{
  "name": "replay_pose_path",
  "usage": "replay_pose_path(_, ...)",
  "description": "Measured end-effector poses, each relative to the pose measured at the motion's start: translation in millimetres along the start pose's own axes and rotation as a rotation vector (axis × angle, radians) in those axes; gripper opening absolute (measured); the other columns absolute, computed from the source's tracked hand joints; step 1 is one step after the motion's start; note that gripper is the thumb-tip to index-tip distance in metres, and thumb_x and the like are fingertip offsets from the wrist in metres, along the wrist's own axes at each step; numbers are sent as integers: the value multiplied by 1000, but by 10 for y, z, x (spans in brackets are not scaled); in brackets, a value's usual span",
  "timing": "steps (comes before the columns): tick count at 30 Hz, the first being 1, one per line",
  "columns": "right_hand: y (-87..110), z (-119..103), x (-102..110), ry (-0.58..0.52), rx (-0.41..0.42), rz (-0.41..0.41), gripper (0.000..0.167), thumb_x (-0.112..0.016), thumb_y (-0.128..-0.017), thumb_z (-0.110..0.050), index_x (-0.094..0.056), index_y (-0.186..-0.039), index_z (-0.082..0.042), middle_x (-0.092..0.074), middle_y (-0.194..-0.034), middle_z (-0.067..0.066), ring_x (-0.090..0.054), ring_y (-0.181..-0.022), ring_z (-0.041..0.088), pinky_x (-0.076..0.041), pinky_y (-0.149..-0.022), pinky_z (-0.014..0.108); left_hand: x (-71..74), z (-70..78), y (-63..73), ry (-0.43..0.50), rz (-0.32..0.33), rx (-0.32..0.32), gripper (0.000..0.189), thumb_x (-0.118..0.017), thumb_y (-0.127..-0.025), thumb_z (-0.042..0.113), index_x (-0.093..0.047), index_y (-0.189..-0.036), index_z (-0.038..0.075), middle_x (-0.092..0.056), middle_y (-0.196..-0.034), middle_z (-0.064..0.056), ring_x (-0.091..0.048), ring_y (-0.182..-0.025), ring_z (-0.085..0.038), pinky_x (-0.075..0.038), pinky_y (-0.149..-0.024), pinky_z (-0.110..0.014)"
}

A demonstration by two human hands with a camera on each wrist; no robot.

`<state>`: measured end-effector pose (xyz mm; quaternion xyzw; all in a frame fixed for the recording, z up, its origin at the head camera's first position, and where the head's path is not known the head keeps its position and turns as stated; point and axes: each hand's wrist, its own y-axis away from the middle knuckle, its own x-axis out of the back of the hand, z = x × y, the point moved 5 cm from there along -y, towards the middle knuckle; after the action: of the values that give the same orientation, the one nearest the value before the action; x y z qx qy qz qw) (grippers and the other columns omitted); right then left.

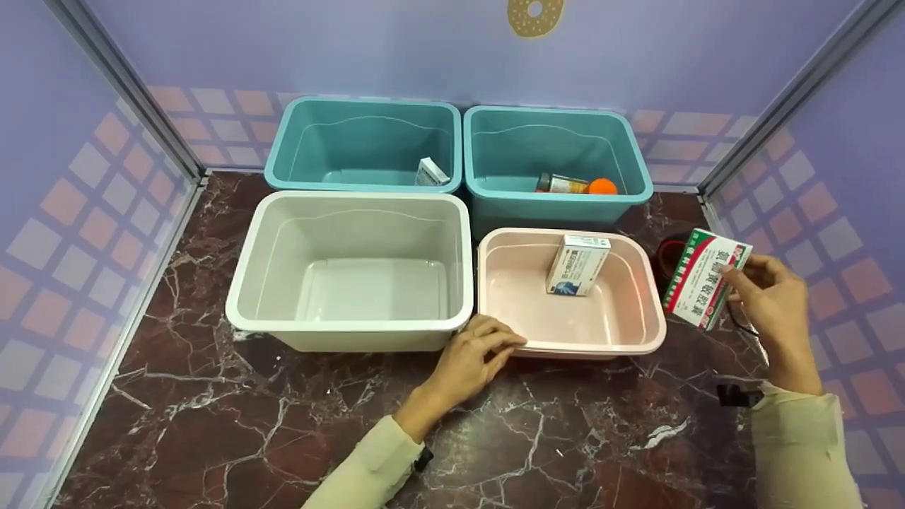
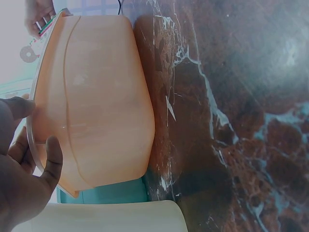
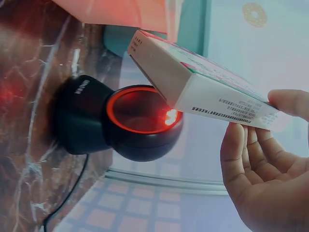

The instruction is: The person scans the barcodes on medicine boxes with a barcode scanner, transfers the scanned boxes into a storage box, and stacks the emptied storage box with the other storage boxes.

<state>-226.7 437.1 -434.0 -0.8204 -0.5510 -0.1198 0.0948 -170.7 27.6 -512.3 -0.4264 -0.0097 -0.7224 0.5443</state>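
Observation:
My right hand (image 1: 774, 300) pinches a white, green and red medicine box (image 1: 707, 279) by one end, thumb on top and fingers beneath. Just under the box stands a black desktop barcode scanner (image 3: 145, 123) with a glowing red ring; the box hides much of it in the head view. With its fingers at the front left corner, my left hand (image 1: 474, 357) grips the rim of a pink plastic bin (image 1: 523, 311). Inside that bin, a white and blue medicine box (image 1: 578, 265) leans against the back wall.
Left of the pink bin is a white bin (image 1: 375, 290). Behind stand two teal bins: the left one (image 1: 353, 141) holds a small white box (image 1: 430, 173), the right one (image 1: 551, 141) an orange-capped bottle (image 1: 601, 186) and a dark jar (image 1: 562, 184). Panels enclose the marbled table (image 1: 283, 424).

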Motion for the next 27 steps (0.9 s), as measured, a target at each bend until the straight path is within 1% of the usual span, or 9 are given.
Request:
replay_pose_path(4,27,-110,6,-41,20,12,19,-74,-87,-5,-63,-100,-13,-69,-82,-11,-64,-70,2,-55,-55,14,0,-1,4,6,-2,5,17,-69,-93,16,-76,-108,21,-69,-105,7,-58,-105,-13,-51,-95,-25)
replay_pose_path(6,38,-172,-1,-36,39,19,19,-74,-87,-5,-64,-101,-13,-69,-83,-11,-64,-71,2,-55,-56,14,0,-1,5,5,2,2,17,-69,-93,16,-76,-108,21,-69,-105,7,-58,-105,-13,-51,-95,-25)
replay_pose_path(9,45,-251,-23,-68,61,24,19,-74,-86,-4,-65,-101,-13,-69,-84,-9,-63,-72,2,-54,-55,14,4,3,4,3,6,-2,17,-70,-93,15,-76,-108,21,-69,-105,7,-59,-105,-13,-51,-95,-25)
replay_pose_path(12,53,-315,-62,-55,90,29,18,-74,-86,-3,-66,-100,-12,-69,-83,-9,-64,-71,2,-54,-55,14,2,5,3,-3,7,-7,17,-70,-93,15,-76,-107,22,-69,-104,7,-58,-105,-13,-51,-95,-25)
replay_pose_path(15,57,-374,-118,-23,116,24,17,-73,-87,-4,-67,-101,-10,-69,-82,-9,-64,-69,3,-54,-55,14,0,7,3,-11,7,-10,18,-70,-92,15,-76,-108,22,-69,-104,6,-59,-105,-13,-50,-95,-25)
replay_pose_path(17,57,-410,-167,27,143,19,16,-73,-88,-5,-68,-101,-11,-69,-82,-11,-63,-67,2,-54,-55,13,-1,7,6,-12,8,-13,18,-70,-92,15,-76,-108,22,-69,-103,6,-59,-104,-13,-50,-94,-26)
replay_pose_path(21,52,-453,-270,76,165,-7,17,-72,-89,-8,-67,-106,-9,-68,-83,-12,-63,-68,2,-55,-56,14,-2,9,10,-7,3,-9,19,-71,-91,14,-76,-108,21,-69,-104,6,-59,-105,-14,-51,-95,-26)
replay_pose_path(24,44,-479,-344,119,180,-17,19,-71,-91,-10,-66,-109,-8,-67,-85,-14,-63,-73,2,-56,-58,15,0,4,7,0,-1,-1,19,-71,-91,14,-76,-108,21,-69,-105,6,-58,-105,-14,-51,-95,-26)
replay_pose_path(27,34,-511,-421,159,198,-26,20,-71,-91,-13,-66,-110,-9,-66,-86,-15,-63,-71,2,-56,-58,16,8,3,-2,6,-2,1,20,-72,-90,13,-76,-108,21,-69,-105,6,-58,-105,-14,-51,-96,-26)
